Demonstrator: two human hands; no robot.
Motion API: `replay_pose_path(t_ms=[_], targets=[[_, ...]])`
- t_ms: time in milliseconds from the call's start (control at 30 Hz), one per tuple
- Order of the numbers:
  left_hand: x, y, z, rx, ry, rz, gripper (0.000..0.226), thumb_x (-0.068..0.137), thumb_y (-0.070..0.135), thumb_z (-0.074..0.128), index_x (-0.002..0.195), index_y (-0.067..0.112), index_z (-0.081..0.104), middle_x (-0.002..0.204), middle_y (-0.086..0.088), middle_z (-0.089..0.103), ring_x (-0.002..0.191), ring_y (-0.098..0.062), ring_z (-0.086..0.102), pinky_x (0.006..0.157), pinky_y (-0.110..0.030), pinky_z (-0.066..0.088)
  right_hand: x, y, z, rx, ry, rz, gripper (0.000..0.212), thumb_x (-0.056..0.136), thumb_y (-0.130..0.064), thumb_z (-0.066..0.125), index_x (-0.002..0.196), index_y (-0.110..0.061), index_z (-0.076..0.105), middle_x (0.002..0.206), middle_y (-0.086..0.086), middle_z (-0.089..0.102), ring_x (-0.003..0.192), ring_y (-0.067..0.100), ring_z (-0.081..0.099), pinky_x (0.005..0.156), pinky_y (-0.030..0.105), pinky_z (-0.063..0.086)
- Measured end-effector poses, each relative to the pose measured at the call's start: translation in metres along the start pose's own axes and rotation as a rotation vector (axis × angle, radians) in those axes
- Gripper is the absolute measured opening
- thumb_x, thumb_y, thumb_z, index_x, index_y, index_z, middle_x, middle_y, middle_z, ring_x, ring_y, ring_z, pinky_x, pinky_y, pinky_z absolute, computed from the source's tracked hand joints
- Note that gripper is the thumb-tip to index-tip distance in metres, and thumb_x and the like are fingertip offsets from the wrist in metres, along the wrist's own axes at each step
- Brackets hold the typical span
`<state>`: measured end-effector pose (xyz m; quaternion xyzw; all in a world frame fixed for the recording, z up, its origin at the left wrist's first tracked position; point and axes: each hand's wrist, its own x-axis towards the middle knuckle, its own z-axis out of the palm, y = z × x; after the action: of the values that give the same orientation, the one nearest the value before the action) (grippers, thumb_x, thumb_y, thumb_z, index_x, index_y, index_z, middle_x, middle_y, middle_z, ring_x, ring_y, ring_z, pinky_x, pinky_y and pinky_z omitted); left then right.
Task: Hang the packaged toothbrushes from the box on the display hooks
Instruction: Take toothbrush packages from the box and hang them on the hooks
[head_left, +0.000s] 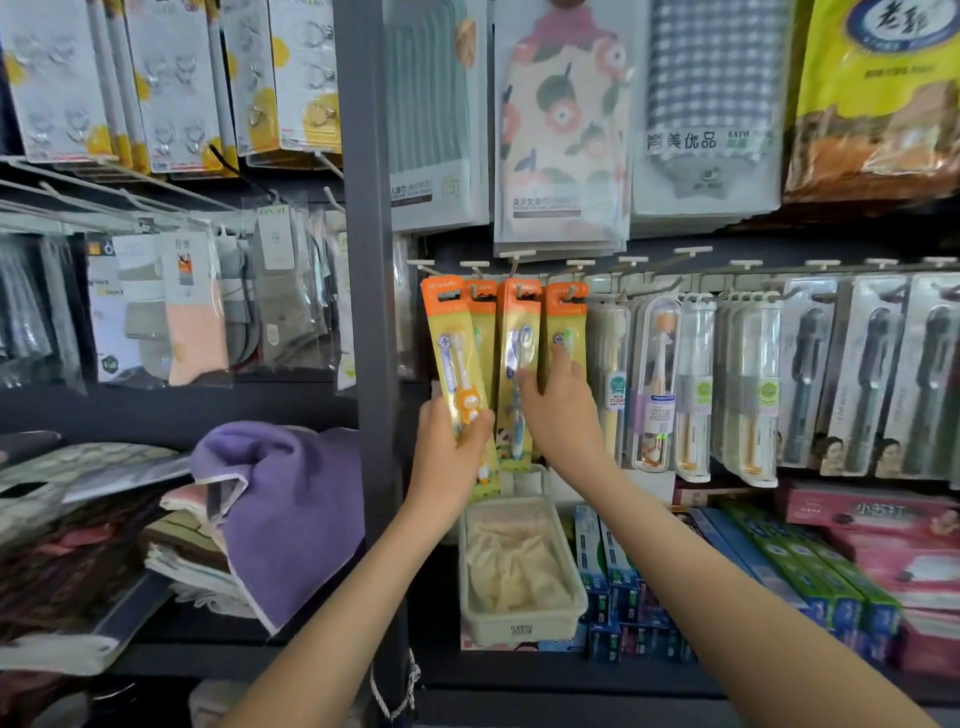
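Left hand (449, 441) grips the leftmost toothbrush pack (453, 358), seemingly last to hook, while right hand (563, 410) presses flat-fingered on three hung packs (519, 322); box (519, 630) below both hands looks emptied.

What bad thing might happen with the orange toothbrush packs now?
The left hand grips the tilted leftmost pack; its hole might miss the hook, and the pack could drop. The right hand touches the hanging packs; a nudge might knock one off.
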<state>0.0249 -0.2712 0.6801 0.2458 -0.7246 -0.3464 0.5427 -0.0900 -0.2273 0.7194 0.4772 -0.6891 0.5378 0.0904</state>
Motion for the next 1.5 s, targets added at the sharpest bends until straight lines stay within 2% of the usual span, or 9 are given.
replay_pose_path(t_ms=[167, 300, 467, 633, 733, 833, 1033, 1300, 1500], targets=[[-0.007, 0.005, 0.011, 0.105, -0.136, 0.102, 0.023, 0.097, 0.017, 0.054, 0.119, 0.010, 0.052, 0.108, -0.001, 0.046, 0.102, -0.014, 0.052, 0.087, -0.025, 0.046, -0.030, -0.012, -0.014, 0.245, -0.040, -0.101, 0.054, 0.097, -0.035, 0.051, 0.145, -0.015, 0.034, 0.093, -0.003, 0.056, 0.080, 0.006, 0.055, 0.072, 0.017, 0.047], [-0.008, 0.014, 0.022, 0.321, -0.260, 0.267, 0.040, 0.094, 0.009, 0.051, 0.134, 0.006, 0.044, 0.125, -0.008, 0.044, 0.121, -0.021, 0.040, 0.107, -0.039, 0.036, -0.036, -0.015, -0.017, 0.175, -0.032, -0.120, 0.068, 0.094, -0.033, 0.057, 0.148, -0.014, 0.022, 0.129, 0.006, 0.054, 0.116, 0.020, 0.054, 0.094, 0.029, 0.044], [0.000, 0.015, 0.022, 0.586, -0.251, 0.368, 0.056, 0.098, 0.037, 0.046, 0.145, 0.009, 0.033, 0.156, -0.008, 0.015, 0.145, -0.020, 0.011, 0.118, -0.034, 0.010, -0.014, 0.000, -0.033, 0.039, -0.027, -0.012, 0.067, 0.093, -0.030, 0.056, 0.150, -0.010, 0.025, 0.105, 0.008, 0.056, 0.085, 0.019, 0.054, 0.065, 0.023, 0.039], [0.028, 0.006, 0.016, 0.839, -0.036, 0.438, 0.071, 0.097, 0.039, 0.051, 0.153, 0.011, 0.018, 0.161, -0.017, 0.000, 0.149, -0.033, -0.001, 0.117, -0.049, -0.002, 0.003, 0.017, -0.050, -0.333, -0.004, -0.099, 0.063, 0.096, -0.029, 0.052, 0.150, -0.013, 0.023, 0.126, 0.016, 0.053, 0.100, 0.031, 0.058, 0.071, 0.035, 0.046], [0.046, 0.003, 0.015, 0.934, -0.101, 0.335, 0.086, 0.097, 0.049, 0.045, 0.149, 0.020, -0.018, 0.158, -0.013, -0.024, 0.146, -0.030, -0.020, 0.116, -0.048, -0.011, 0.011, 0.016, -0.052, -0.461, -0.013, -0.127, 0.064, 0.098, -0.032, 0.047, 0.152, -0.012, 0.017, 0.131, 0.016, 0.050, 0.103, 0.033, 0.058, 0.069, 0.034, 0.045], [0.055, 0.002, 0.019, 0.919, -0.158, 0.261, 0.084, 0.097, 0.056, 0.036, 0.137, 0.027, -0.032, 0.154, -0.010, -0.035, 0.144, -0.029, -0.027, 0.115, -0.052, -0.011, 0.016, 0.010, -0.049, -0.547, -0.027, -0.136, 0.065, 0.100, -0.036, 0.043, 0.153, -0.014, 0.011, 0.133, 0.015, 0.047, 0.104, 0.032, 0.059, 0.066, 0.033, 0.043], [0.063, -0.005, 0.023, 0.878, -0.198, 0.268, 0.082, 0.098, 0.056, 0.035, 0.144, 0.032, -0.028, 0.145, -0.005, -0.045, 0.142, -0.027, -0.030, 0.116, -0.053, -0.009, 0.022, 0.006, -0.036, -0.483, 0.001, 0.023, 0.067, 0.101, -0.032, 0.042, 0.152, -0.005, 0.008, 0.148, 0.018, 0.034, 0.114, 0.034, 0.055, 0.077, 0.037, 0.047], [0.062, -0.009, 0.024, 0.801, -0.232, 0.300, 0.077, 0.099, 0.048, 0.040, 0.153, 0.025, -0.010, 0.155, -0.009, -0.031, 0.147, -0.029, -0.017, 0.118, -0.056, 0.002, 0.032, 0.011, -0.004, -0.374, 0.086, 0.100, 0.058, 0.098, -0.023, 0.045, 0.145, 0.001, 0.020, 0.130, 0.021, 0.050, 0.104, 0.035, 0.059, 0.071, 0.037, 0.046], [0.045, -0.020, 0.029, 0.836, -0.091, 0.355, 0.081, 0.097, 0.042, 0.047, 0.151, 0.028, -0.012, 0.159, -0.013, -0.020, 0.147, -0.033, -0.012, 0.117, -0.059, 0.003, 0.013, 0.024, 0.002, -0.369, 0.091, 0.063, 0.072, 0.097, -0.026, 0.050, 0.152, -0.004, 0.008, 0.140, 0.019, 0.041, 0.122, 0.034, 0.047, 0.091, 0.043, 0.046]])
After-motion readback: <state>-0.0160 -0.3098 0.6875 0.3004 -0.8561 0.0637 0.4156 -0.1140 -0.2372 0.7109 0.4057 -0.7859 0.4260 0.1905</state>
